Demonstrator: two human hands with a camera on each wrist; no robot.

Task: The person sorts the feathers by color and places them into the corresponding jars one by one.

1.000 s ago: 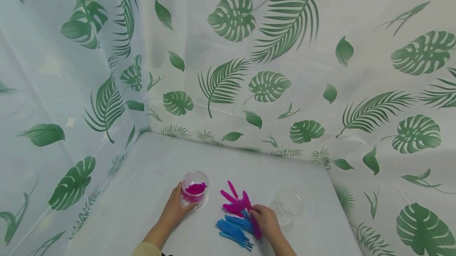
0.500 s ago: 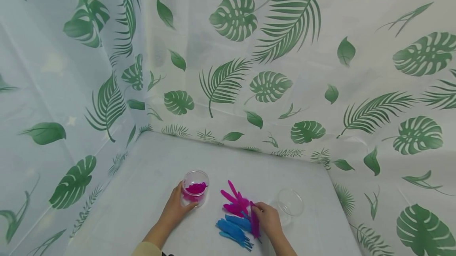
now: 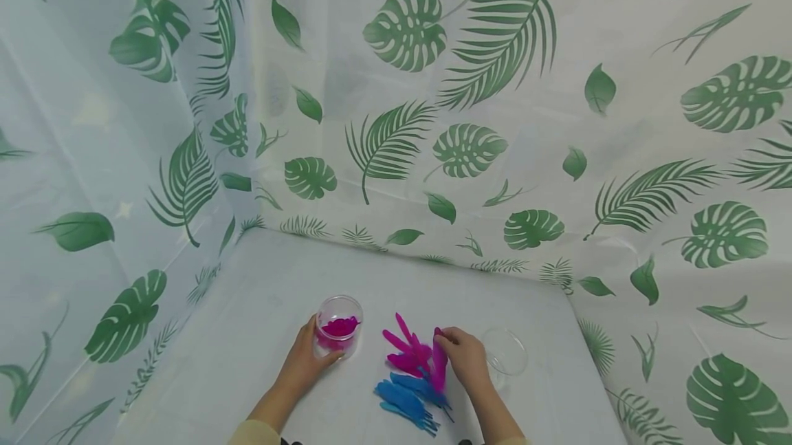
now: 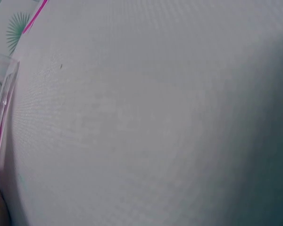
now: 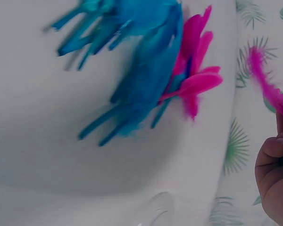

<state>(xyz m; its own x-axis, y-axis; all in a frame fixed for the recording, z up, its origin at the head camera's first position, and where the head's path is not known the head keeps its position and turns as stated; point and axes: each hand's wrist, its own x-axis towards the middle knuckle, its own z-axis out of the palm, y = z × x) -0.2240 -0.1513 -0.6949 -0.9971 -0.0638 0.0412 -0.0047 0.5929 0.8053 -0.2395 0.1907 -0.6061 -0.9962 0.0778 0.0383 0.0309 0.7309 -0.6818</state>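
Observation:
A clear plastic cup (image 3: 359,324) with magenta feathers (image 3: 340,327) inside stands on the white surface, and my left hand (image 3: 302,364) grips it from the side, thumb in front. My right hand (image 3: 469,360) pinches a magenta feather (image 3: 439,366) near one end between thumb and fingers. The right wrist view catches this feather (image 5: 264,82) held away from the pile. Below and left of that hand lie several blue feathers (image 3: 402,400), with more magenta feathers (image 3: 405,361) fanned out just beyond them. In the left wrist view only a sliver of the cup (image 4: 8,94) shows.
Another clear cup (image 3: 506,352) stands just right of my right hand, partly behind it. White sheeting printed with green leaves (image 3: 396,225) rises at the back and on both sides of the white surface (image 3: 278,280).
My right hand has moved forward, away from me, drawing the pinched magenta feather along from beside the blue feathers. My left hand keeps its hold on the cup in the same place.

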